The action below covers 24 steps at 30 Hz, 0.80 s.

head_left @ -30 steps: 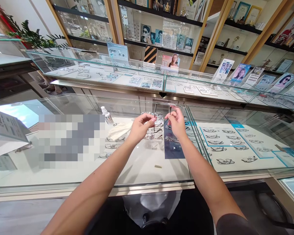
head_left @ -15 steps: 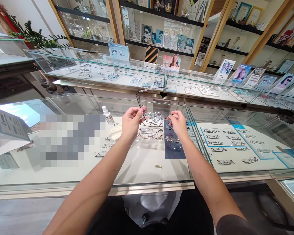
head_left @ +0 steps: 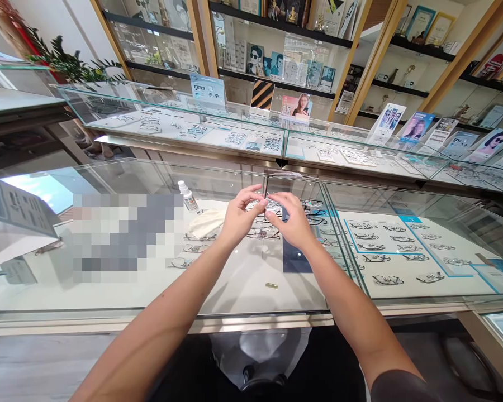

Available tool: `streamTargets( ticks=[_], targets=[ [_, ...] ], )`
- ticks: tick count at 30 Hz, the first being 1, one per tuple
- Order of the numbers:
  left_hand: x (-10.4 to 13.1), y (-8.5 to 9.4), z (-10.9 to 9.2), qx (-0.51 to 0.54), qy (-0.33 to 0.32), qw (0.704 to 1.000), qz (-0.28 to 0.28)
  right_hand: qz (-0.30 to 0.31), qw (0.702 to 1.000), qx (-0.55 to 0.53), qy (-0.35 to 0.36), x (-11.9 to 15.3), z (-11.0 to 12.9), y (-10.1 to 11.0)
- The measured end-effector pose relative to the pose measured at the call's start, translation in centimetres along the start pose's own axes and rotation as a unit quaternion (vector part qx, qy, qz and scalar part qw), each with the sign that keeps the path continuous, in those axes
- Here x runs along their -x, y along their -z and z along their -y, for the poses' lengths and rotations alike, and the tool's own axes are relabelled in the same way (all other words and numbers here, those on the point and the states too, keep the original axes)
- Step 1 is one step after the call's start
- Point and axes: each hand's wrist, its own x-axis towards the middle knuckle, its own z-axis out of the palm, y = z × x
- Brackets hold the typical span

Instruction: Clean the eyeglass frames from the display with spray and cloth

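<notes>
My left hand point(head_left: 241, 216) and my right hand point(head_left: 292, 219) are close together above the glass counter. Between their fingertips is a pair of dark-framed eyeglasses point(head_left: 266, 185), turned nearly edge-on, with one thin temple pointing up. The left thumb and fingers pinch the frame from the left. On the other side, my right thumb and index finger close on it as well. The lenses are mostly hidden by the fingers. Underneath, inside the case, several eyeglasses point(head_left: 262, 233) lie in rows near a dark blue panel point(head_left: 297, 259).
A white bottle point(head_left: 188, 196) and a cream cloth point(head_left: 205, 223) are left of my hands. A small gold bar point(head_left: 271, 285) lies nearer the front. More frames point(head_left: 388, 280) fill the case at right. Behind runs a second glass counter point(head_left: 184, 114) with display cards.
My hands have come together, the right moving left toward the other hand. The eyeglasses have turned from facing wide across to nearly edge-on.
</notes>
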Motion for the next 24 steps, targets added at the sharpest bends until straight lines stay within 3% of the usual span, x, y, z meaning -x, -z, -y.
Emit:
streamTargets(
  ticks=[10,12,14,16,19,22,24],
  targets=[
    [0.3,-0.2,-0.3,0.034,0.057,0.996,0.055,0.005,0.988,-0.138,-0.071,0.1,-0.7,-1.1],
    [0.3,-0.1,-0.3,0.000,0.031,0.997,0.072,-0.006,0.986,-0.144,-0.080,0.1,-0.5,-1.1],
    [0.0,0.3,-0.5,-0.083,-0.040,0.994,0.060,-0.022,0.986,-0.141,-0.090,0.0,-0.4,-0.9],
    [-0.5,1.3,-0.7,-0.206,-0.137,0.969,-0.020,-0.036,0.984,-0.144,-0.102,-0.1,-0.4,-0.5],
    [-1.8,4.1,-0.7,-0.351,-0.213,0.885,-0.219,-0.050,0.978,-0.170,-0.113,-0.4,-0.8,0.4],
    [-3.2,7.8,0.0,-0.391,-0.143,0.833,-0.364,-0.069,0.969,-0.208,-0.111,-0.7,-1.2,1.5],
    [-4.0,10.2,1.0,-0.400,-0.055,0.822,-0.402,-0.083,0.962,-0.237,-0.111,-1.0,-1.4,2.2]
  ],
)
